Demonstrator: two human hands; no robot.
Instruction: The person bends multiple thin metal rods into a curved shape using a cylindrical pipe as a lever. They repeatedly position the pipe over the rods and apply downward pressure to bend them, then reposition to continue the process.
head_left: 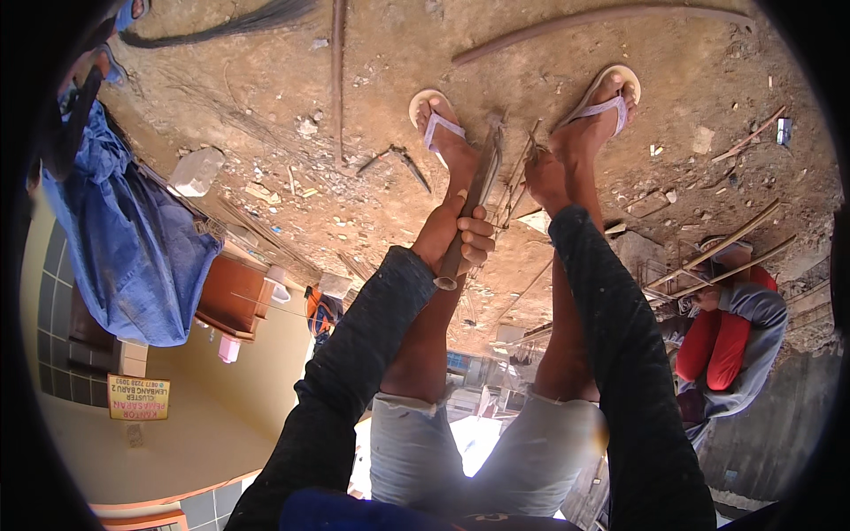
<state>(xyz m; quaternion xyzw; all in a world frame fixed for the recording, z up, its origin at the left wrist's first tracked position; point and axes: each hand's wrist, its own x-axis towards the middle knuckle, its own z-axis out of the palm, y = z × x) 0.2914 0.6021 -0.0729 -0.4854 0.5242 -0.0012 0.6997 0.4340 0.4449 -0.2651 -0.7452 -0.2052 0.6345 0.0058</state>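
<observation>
My left hand [459, 234] is wrapped round a hollow, brownish metal pipe [479, 180], whose round open end points down toward my knees. The pipe slants up between my feet, and its far end is hard to make out against the dirt. My right hand [548, 182] is closed beside my right shin, with a thin rusty wire [534, 140] showing at its fingertips. Thin bent rods [509, 196] lie between the two hands. Left of the pipe, a pair of dark pincers [400, 163] rests on the ground with its handles spread.
A long bar [338, 84] and a curved brown strip [602, 22] lie on the dirt ahead. A concrete block [197, 172] sits at left near blue cloth [146, 239]. Another person in red [728, 350] is at right near bamboo poles [730, 257].
</observation>
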